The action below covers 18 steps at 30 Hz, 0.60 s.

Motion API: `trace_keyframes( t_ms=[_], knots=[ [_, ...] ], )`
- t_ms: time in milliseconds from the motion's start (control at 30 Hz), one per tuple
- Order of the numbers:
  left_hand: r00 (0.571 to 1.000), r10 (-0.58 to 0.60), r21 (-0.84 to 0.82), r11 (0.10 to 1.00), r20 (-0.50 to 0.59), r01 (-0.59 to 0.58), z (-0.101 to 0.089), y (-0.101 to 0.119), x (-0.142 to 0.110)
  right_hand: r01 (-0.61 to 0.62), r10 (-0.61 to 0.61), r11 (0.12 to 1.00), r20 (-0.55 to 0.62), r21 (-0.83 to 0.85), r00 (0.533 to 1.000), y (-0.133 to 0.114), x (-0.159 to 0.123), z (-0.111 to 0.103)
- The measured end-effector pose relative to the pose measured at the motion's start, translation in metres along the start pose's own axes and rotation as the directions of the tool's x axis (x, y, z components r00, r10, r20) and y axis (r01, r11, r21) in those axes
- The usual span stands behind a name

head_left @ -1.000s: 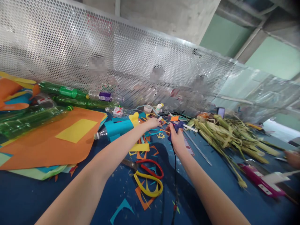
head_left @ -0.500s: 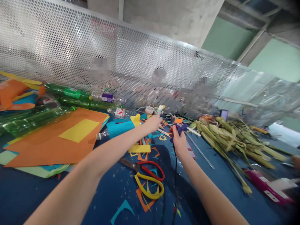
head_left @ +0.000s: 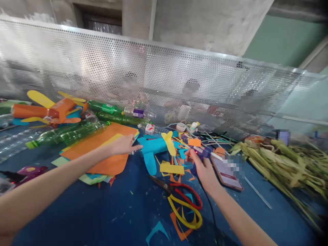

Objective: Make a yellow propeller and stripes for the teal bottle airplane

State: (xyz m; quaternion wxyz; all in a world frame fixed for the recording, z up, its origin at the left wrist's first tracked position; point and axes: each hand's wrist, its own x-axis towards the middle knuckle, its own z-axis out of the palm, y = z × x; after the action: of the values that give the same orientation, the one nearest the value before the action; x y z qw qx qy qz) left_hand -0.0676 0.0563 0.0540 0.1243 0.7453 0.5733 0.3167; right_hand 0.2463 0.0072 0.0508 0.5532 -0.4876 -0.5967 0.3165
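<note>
My right hand [head_left: 205,167] is wrapped round a dark purple-blue hot glue gun [head_left: 202,152], with a white glue stick poking out of its back end and a small red light showing. My left hand [head_left: 124,145] is at the neck end of a plastic bottle wrapped in blue paper [head_left: 156,147], its thumb and fingers apart; whether they touch the bottle I cannot tell. Blue paper wings and a yellow paper piece [head_left: 169,142] are on the bottle. Nearer to me lie scissors [head_left: 184,205] with red and yellow handles.
At left are coloured paper sheets [head_left: 112,164], green bottles [head_left: 77,131] and an orange paper plane [head_left: 61,111]. A phone [head_left: 228,176] lies beside the glue gun, dried husks [head_left: 279,164] farther right. Paper scraps surround the scissors. A perforated metal screen [head_left: 164,75] stands behind; people show through it.
My left hand has moved left, from among the scraps beyond the wrapped bottle to the bottle's neck end. My right hand keeps the glue gun. The view has swung left.
</note>
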Motion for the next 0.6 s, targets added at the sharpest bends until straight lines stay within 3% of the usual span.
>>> trace_keyframes(
  t_ms=[133, 267, 400, 600],
  knots=[
    [0.987, 0.070, 0.051, 0.996, 0.147, -0.078, 0.020, -0.008, -0.021, 0.058, -0.046, 0.995, 0.157, -0.076, 0.986, -0.017, -0.017, 0.022],
    [0.993, 0.101, -0.055, 0.994, 0.058, -0.097, 0.032, -0.004, -0.034, 0.080, -0.007, 0.974, 0.324, -0.213, 0.946, -0.020, -0.024, 0.035],
    [0.994, 0.108, -0.167, 0.980, -0.034, -0.112, 0.039, -0.004, -0.041, 0.093, 0.004, 0.957, 0.334, -0.275, 0.943, -0.030, -0.031, 0.047],
    [0.989, 0.112, -0.194, 0.972, -0.096, -0.129, 0.042, -0.006, -0.042, 0.023, 0.084, 0.945, 0.309, -0.327, 0.947, -0.037, -0.039, 0.057]
  ],
)
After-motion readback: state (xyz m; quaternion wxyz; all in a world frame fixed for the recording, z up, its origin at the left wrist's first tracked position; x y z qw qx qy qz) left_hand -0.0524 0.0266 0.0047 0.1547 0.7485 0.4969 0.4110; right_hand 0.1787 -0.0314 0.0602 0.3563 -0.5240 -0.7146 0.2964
